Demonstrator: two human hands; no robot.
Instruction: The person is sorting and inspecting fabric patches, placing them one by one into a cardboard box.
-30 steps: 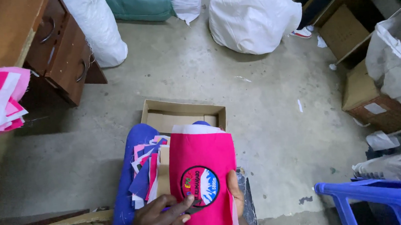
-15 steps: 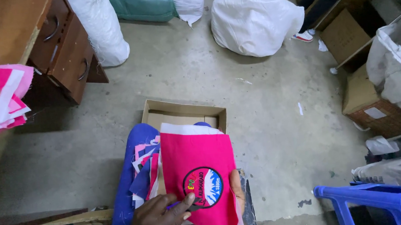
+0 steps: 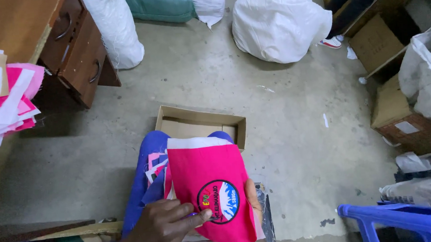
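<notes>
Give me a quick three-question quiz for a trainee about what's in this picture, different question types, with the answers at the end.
1. True or false: the pink fabric piece carries a round printed emblem.
2. Multiple choice: the open cardboard box on the floor lies (A) just beyond the person's knees, (B) on the blue plastic stool, (C) inside the wooden drawer cabinet.
3. Fill in: the left hand has its fingertips at the emblem's edge, while the right hand supports the fabric from ____.

Key: 1 true; 2 A; 3 behind.
</notes>
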